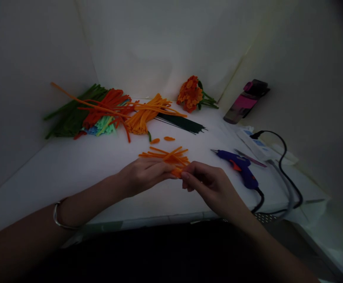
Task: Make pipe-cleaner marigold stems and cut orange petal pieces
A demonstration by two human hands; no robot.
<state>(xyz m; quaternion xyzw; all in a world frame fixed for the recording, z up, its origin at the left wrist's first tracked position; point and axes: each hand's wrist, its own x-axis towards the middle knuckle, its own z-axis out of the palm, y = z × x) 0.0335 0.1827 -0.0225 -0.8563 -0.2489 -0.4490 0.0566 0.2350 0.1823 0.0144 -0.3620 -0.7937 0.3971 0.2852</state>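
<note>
My left hand [143,175] and my right hand [209,184] meet over the white table [85,161], both pinching a short orange pipe cleaner piece [177,171] between their fingertips. Just behind the hands lies a small pile of cut orange pipe cleaners [167,154]. Two bent orange bits [162,139] rest a little farther back. A thin metal bangle [59,218] circles my left wrist.
Bundles of green, red, orange and light-coloured pipe cleaners [100,112] lie at the back left beside dark green wire stems [183,122]. A finished orange flower bunch [192,94] sits at the back. A blue glue gun [240,167] with black cable and a dark bottle [245,102] are right.
</note>
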